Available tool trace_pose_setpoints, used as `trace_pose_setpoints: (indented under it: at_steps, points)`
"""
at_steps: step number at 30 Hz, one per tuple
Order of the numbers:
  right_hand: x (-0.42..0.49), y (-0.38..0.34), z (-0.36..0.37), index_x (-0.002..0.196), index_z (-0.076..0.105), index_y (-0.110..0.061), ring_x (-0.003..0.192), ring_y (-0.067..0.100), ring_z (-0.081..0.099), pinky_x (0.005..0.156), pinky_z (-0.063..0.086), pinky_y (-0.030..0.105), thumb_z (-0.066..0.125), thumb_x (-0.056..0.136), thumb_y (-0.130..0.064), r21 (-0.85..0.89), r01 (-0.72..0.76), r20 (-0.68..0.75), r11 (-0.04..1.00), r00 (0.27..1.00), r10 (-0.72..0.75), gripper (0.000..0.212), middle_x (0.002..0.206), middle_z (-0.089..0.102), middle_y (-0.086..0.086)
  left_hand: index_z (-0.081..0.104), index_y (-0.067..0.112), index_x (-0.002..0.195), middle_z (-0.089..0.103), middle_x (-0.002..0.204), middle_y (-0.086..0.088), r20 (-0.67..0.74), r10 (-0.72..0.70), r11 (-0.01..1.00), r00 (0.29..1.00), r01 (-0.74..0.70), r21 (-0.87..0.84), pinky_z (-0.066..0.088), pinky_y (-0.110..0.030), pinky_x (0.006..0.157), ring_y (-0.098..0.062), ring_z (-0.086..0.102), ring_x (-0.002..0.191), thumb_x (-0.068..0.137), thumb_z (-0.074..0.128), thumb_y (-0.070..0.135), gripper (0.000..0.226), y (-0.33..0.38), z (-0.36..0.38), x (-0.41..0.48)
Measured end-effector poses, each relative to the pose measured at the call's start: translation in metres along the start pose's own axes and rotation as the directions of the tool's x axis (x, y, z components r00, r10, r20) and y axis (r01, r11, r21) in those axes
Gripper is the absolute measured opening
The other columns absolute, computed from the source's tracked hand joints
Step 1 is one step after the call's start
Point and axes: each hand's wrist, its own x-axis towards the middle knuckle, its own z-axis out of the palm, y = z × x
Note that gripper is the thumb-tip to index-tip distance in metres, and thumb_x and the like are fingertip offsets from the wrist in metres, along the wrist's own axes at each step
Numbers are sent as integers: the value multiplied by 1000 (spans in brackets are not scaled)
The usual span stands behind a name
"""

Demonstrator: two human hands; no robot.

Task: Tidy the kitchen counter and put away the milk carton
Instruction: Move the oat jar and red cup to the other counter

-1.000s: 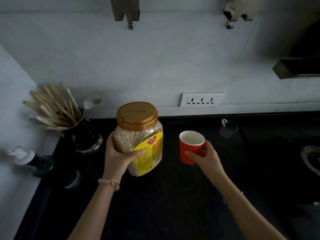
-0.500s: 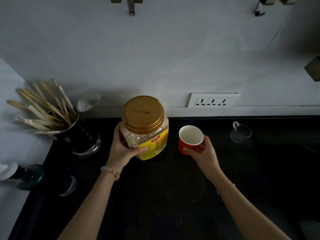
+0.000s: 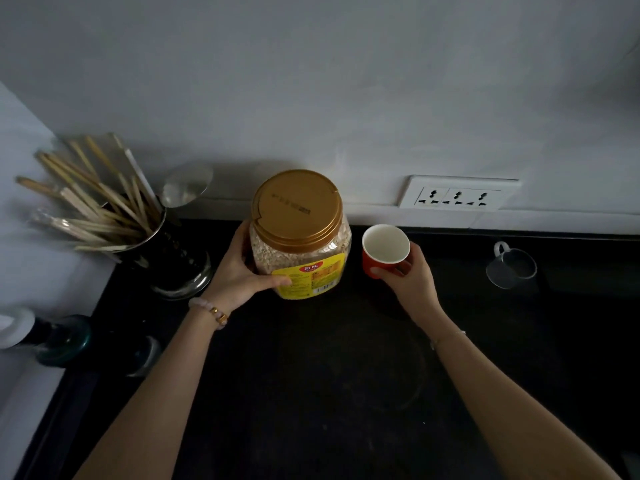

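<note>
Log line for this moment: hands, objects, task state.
left hand: grips oat jar | right hand: holds red cup | jar, cup: upright, side by side, apart | milk carton: not in view

A clear plastic jar of oats with a gold screw lid and a yellow label stands upright on the dark countertop, towards the far edge by the wall. Its lid is on and it looks nearly full. The left hand grips the jar's left side, with the thumb lying across the near face on the label. Just right of the jar, a narrow gap apart, is a small red paper cup with a white inside. It is upright, mouth open upwards, and nothing shows inside. The right hand holds it from the near right, thumb on its near wall.
</note>
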Motion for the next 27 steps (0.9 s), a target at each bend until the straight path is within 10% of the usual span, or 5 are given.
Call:
trace_pose_setpoints:
  at_steps: [8,27]
  points:
    - [14,4,7,130,45,-19,111,8,50,82,39,11,78,70,-14,3,5,-9,1000,1000,-5,69,121,54,-6,32,32,134,46,132,13,19,-23,999,1000,23,-28,41,-49,105,-10,40,129,31,87,52,119,1,-11,0]
    - [-1,3,-5,137,37,-19,125,21,48,103,43,37,77,73,-18,-37,-67,12,997,998,68,75,137,49,6,28,30,140,47,134,10,48,-20,999,999,23,-48,39,-36,104,-11,42,128,59,83,21,98,-3,-13,-2]
